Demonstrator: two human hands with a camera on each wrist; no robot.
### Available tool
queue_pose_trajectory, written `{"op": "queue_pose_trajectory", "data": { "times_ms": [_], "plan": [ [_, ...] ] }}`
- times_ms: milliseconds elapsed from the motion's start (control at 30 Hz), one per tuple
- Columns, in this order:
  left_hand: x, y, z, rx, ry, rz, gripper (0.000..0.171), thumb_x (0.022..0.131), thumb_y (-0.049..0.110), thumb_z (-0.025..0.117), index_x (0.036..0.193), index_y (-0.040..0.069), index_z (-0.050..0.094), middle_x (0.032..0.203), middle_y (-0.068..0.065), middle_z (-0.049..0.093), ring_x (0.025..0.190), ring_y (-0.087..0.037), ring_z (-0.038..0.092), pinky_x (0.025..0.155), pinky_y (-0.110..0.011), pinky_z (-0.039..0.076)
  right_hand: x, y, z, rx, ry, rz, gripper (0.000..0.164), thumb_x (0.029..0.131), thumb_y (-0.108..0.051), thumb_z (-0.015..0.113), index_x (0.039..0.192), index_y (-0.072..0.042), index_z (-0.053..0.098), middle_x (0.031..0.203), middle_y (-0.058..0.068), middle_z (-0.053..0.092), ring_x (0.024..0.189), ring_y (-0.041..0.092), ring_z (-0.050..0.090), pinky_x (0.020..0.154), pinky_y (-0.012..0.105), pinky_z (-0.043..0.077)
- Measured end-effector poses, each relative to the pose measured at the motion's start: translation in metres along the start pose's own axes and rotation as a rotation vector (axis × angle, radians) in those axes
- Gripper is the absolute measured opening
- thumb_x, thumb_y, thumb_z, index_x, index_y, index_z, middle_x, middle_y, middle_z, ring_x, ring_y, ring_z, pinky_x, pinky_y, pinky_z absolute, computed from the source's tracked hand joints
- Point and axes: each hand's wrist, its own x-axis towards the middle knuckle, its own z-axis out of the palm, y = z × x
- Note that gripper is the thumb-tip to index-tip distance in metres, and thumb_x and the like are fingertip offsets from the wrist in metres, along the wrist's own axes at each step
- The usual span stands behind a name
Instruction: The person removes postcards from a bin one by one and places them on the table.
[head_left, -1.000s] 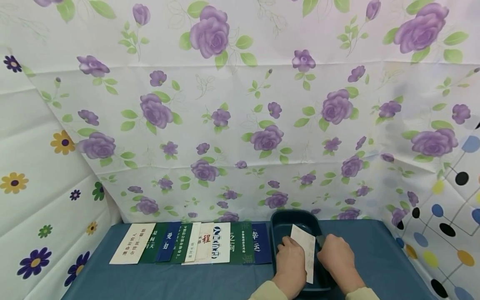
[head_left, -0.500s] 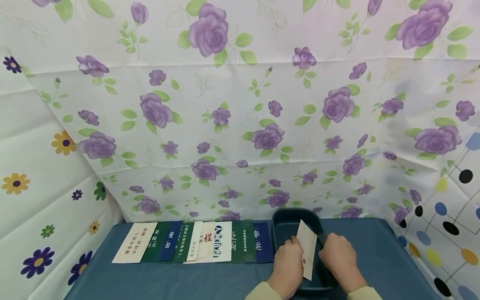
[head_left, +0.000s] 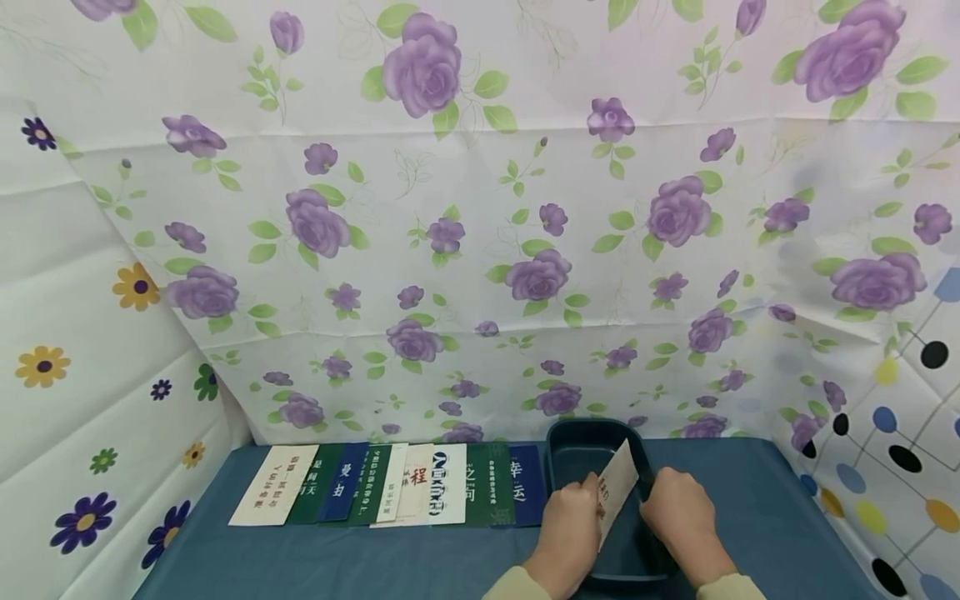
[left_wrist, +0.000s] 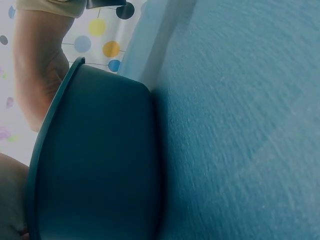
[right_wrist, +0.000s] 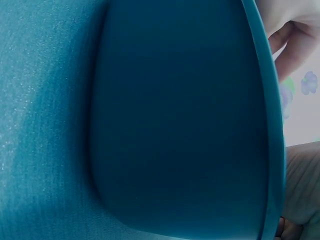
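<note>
A cream paper card (head_left: 617,487) with printed characters hangs tilted over a dark teal bin (head_left: 592,427). My left hand (head_left: 566,529) pinches its left side between thumb and fingers, above the bin's left rim. On the other side, my right hand (head_left: 682,521) is curled at the right rim, close beside the card but apart from it. A small dark patch shows beside its fingers; whether it is the rim or a held thing is unclear. In the left wrist view the bin's outer wall (left_wrist: 100,150) blocks the card. The right wrist view likewise shows the outer wall (right_wrist: 180,120).
Several overlapping cards (head_left: 375,485), white, green and blue with printed characters, lie in a row left of the bin. A blue cloth (head_left: 315,558) covers the table. Behind stands a flowered sheet (head_left: 480,208), with patterned sheets at both sides.
The card's upper end has swung to the right, so the card now slants and shows its face at a steeper angle. My left hand turned with it and shifted slightly left; the right stayed nearly still.
</note>
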Motion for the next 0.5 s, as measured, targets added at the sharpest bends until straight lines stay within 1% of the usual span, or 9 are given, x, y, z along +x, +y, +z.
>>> {"op": "queue_pose_trajectory", "data": {
  "times_ms": [167,333,433,500],
  "plan": [
    [-0.002,-0.004,-0.002,-0.029,0.087,0.049,0.032,0.083,0.012,0.068,0.115,0.013,0.063,0.072,0.009,0.056,0.061,0.004,0.05,0.051,-0.011,0.038,0.002,0.001,0.0,-0.006,-0.005,-0.003,0.021,0.082,-0.014,0.062,0.095,0.002,0.06,0.074,0.011,0.054,0.057,0.021,0.05,0.048,0.036,0.04],
    [-0.002,-0.008,-0.007,-0.05,0.188,0.081,0.032,0.084,0.01,0.065,0.116,0.015,0.064,0.076,0.008,0.059,0.064,0.004,0.052,0.055,-0.01,0.039,0.003,0.0,-0.001,-0.02,-0.005,-0.002,0.025,0.081,-0.013,0.062,0.099,0.004,0.059,0.079,0.014,0.056,0.06,0.022,0.05,0.049,0.037,0.041],
    [-0.002,-0.01,-0.012,-0.078,0.258,0.094,0.027,0.086,0.01,0.064,0.112,0.015,0.065,0.076,0.006,0.061,0.064,0.004,0.052,0.054,-0.009,0.039,0.003,0.0,-0.001,-0.025,-0.001,-0.004,0.026,0.081,-0.013,0.062,0.1,0.005,0.059,0.08,0.014,0.056,0.06,0.022,0.051,0.049,0.037,0.041],
    [-0.001,-0.012,-0.017,-0.104,0.3,0.097,0.018,0.088,0.011,0.063,0.105,0.015,0.067,0.074,0.006,0.06,0.062,0.005,0.051,0.052,-0.008,0.037,0.002,0.0,-0.001,-0.028,-0.002,-0.006,0.026,0.08,-0.013,0.062,0.099,0.005,0.059,0.079,0.014,0.056,0.06,0.022,0.051,0.049,0.037,0.042]
  ]
}}
